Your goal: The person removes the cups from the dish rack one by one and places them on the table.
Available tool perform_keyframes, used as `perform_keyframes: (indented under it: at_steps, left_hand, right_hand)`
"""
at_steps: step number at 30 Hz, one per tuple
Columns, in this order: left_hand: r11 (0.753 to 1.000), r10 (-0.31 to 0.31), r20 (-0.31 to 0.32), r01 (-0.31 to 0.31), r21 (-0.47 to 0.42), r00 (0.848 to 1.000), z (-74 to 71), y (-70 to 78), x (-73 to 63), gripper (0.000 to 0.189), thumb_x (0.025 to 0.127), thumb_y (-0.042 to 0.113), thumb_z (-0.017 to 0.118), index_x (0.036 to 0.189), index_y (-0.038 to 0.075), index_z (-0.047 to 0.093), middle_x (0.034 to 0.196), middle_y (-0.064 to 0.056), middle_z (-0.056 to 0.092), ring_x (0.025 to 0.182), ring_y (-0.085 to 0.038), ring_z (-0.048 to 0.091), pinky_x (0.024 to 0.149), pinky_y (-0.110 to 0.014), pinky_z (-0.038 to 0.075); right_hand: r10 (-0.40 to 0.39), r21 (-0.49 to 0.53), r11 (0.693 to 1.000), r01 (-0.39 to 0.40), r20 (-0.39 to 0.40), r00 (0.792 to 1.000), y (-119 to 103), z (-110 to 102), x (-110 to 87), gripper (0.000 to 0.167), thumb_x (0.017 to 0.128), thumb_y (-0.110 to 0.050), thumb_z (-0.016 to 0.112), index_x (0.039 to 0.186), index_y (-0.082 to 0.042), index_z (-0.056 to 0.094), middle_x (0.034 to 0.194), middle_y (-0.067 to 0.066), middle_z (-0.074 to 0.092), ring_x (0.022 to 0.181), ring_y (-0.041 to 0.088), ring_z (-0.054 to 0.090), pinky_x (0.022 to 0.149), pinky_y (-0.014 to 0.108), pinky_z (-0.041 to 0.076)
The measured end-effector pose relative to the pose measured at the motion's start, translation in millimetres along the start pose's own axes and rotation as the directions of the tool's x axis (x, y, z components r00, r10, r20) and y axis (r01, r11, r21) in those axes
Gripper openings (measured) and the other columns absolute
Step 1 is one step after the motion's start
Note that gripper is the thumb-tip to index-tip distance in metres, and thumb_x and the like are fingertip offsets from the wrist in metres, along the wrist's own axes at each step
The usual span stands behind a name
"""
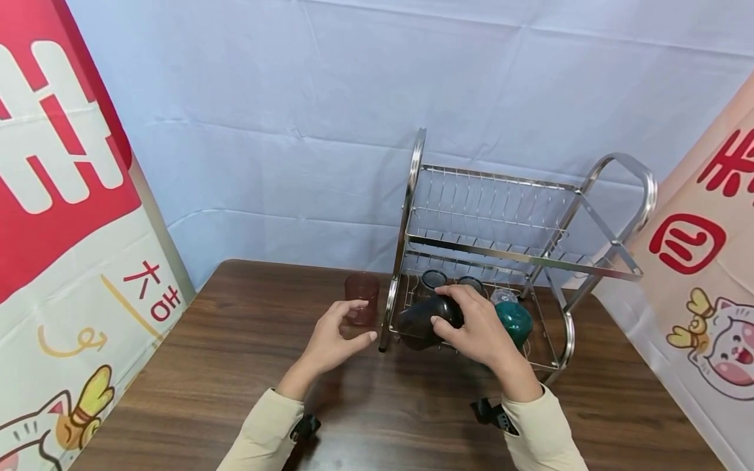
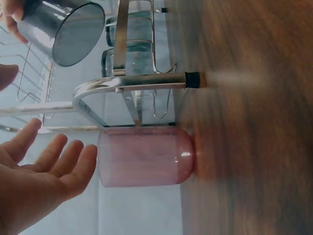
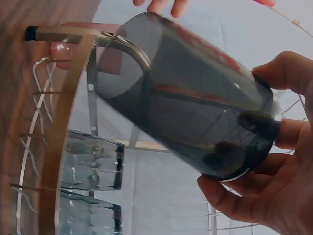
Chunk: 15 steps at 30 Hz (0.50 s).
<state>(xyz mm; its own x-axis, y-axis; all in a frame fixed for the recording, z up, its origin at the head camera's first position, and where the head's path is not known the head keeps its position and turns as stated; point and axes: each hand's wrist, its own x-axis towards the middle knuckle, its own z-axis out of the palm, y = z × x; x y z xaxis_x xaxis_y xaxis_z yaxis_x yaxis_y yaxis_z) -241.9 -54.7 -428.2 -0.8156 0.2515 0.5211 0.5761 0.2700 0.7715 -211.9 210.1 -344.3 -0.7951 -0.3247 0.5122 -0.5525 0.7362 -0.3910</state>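
Observation:
My right hand [image 1: 477, 324] grips a dark grey see-through cup [image 1: 425, 320] by its base end. The cup is tilted, its mouth toward the left, in front of the dish rack's lower tier. In the right wrist view the fingers and thumb wrap the base of this cup [image 3: 186, 98]. My left hand [image 1: 334, 335] is held with thumb and fingers spread apart, nothing between them. Near its fingertips a pink see-through cup [image 2: 142, 156] stands upright on the table, just left of the rack.
A two-tier metal dish rack [image 1: 495, 245] stands at the table's back right. On its lower tier are clear glasses [image 3: 90, 161] and a teal cup [image 1: 514, 322]. The brown wooden table [image 1: 235, 366] extends to the left. A pale cloth [image 1: 265, 163] hangs behind.

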Motion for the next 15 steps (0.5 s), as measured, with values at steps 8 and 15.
perform_keyframes:
  at_steps: [8, 15]
  left_hand:
    - [0.984, -0.063, 0.043, 0.069, -0.163, 0.997, 0.7, 7.3, -3.4, 0.062, 0.069, 0.008, 0.082, 0.125, 0.012, 0.056, 0.113, -0.006, 0.054, 0.101, -0.022, 0.054, 0.078, -0.045, 0.049]
    - [0.958, -0.042, 0.065, 0.059, -0.281, 0.997, -3.7, 32.3, -5.9, 0.061, 0.069, -0.001, 0.078, 0.124, -0.001, 0.052, 0.120, -0.015, 0.051, 0.105, -0.032, 0.051, 0.080, -0.055, 0.044]
  right_hand:
    - [0.033, 0.085, 0.996, -0.028, -0.059, 0.998, 1, 10, -4.5, 0.039, 0.078, -0.018, 0.069, 0.115, -0.008, 0.061, 0.108, 0.010, 0.057, 0.086, 0.023, 0.053, 0.067, 0.041, 0.045]
    - [0.131, 0.220, 0.969, -0.113, -0.066, 0.989, 1, 18, -7.9, 0.038, 0.079, -0.012, 0.067, 0.116, -0.008, 0.058, 0.105, 0.009, 0.056, 0.079, 0.021, 0.052, 0.063, 0.038, 0.045]
